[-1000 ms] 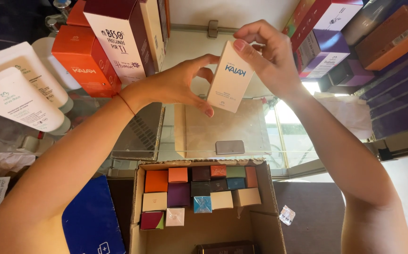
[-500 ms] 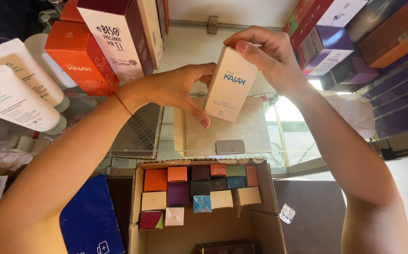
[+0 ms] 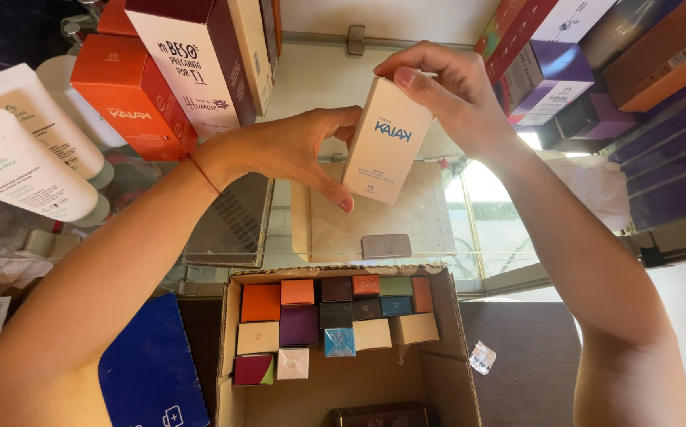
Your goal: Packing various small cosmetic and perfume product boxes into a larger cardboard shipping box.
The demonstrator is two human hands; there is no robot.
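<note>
Left hand (image 3: 288,150): reaches in from the lower left; thumb and fingers are curled around the lower left edge of the cream box, grip closed on it.
Right hand (image 3: 454,95): comes in from the lower right; fingertips pinch the top end of the same box, grip closed on it.
Cream box (image 3: 386,141): a tall, narrow carton, cream with blue lettering on its front, held between both hands. It is tilted slightly, with the top leaning right, and sits up in front of the glass shelf, above the cardboard box.
Glass shelf (image 3: 406,229): a transparent pane directly behind and below the held box. A small grey clip sits at its front edge.
Cardboard box (image 3: 232,348): an open carton below the hands with its flaps folded out. It holds rows of small cartons standing on end, in orange, purple, dark, teal, green and cream; the near part of its floor is bare.
Orange carton (image 3: 125,99): stands on the upper left shelf, just beside a maroon and white carton (image 3: 193,63).
White tubes (image 3: 22,158): two lie at the far left, caps pointing right.
Purple cartons (image 3: 557,87): stacked on the upper right, next to an orange one.
Blue package (image 3: 149,368): lies to the left of the cardboard box, partly under the left forearm.
</note>
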